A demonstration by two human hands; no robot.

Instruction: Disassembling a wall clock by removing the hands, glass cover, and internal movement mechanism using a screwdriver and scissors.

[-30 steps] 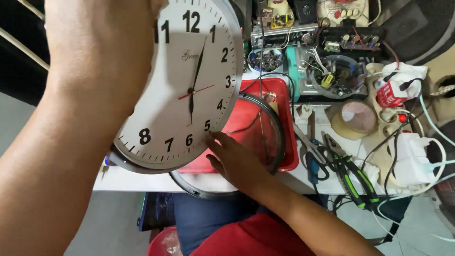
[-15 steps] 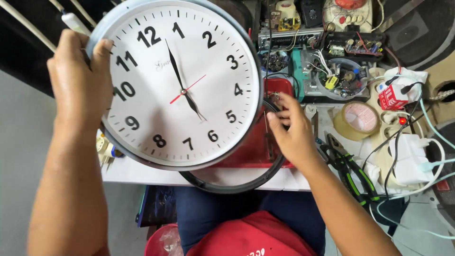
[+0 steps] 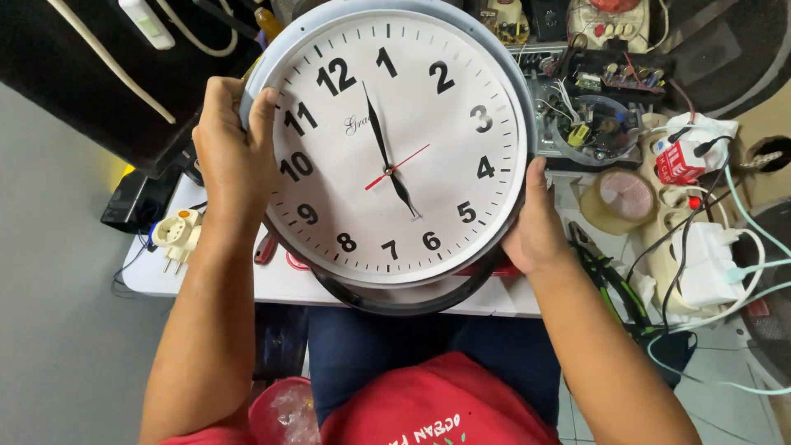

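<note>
Both hands are on the round wall clock (image 3: 395, 144), white face with black numerals and a red second hand, held up over the white worktop (image 3: 206, 280) so it covers most of the middle. Left hand (image 3: 235, 156) is curled shut around the rim by the ten and eleven, fingers wrapped over the front edge. Right hand (image 3: 534, 222) grips the opposite rim near the four and five, thumb on the edge, the rest tucked behind. A dark ring (image 3: 395, 301) peeks out right under the clock at the worktop's front edge, with a bit of red tray (image 3: 494, 269) showing beside it. A white plug adapter (image 3: 175, 235) sits at the left edge. An open circuit board (image 3: 597, 124) lies near the far right corner, with a roll of tape (image 3: 620, 198) and a white power strip (image 3: 700, 247) along the right edge.
</note>
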